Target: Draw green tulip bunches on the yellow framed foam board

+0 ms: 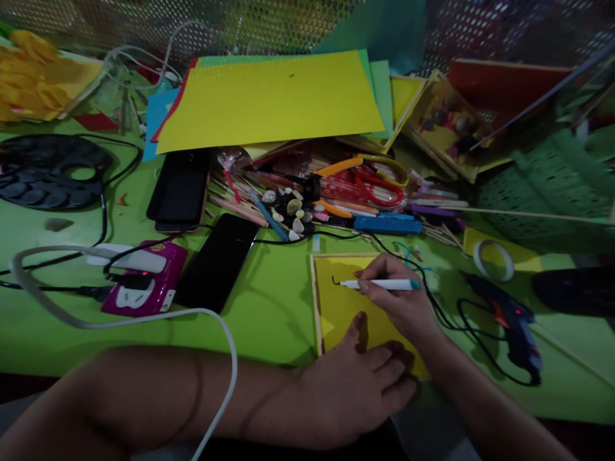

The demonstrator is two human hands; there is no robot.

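In the head view, my right hand [396,298] grips a white marker [384,284] with a teal end. Its dark tip meets a yellow sheet [336,314] edged with thin wooden sticks, where a short dark line [335,280] shows near the upper left. My left hand [358,384] lies across the lower part of this sheet, fingers spread and holding nothing. It covers much of the sheet's near edge.
A glue gun [514,326] with a lit red light and a tape roll [493,260] lie on the right. Phones [218,262], a magenta power strip [147,282] and a white cable [225,333] are left. Behind are sticks, pebbles [294,208], scissors [379,186] and coloured sheets [278,102].
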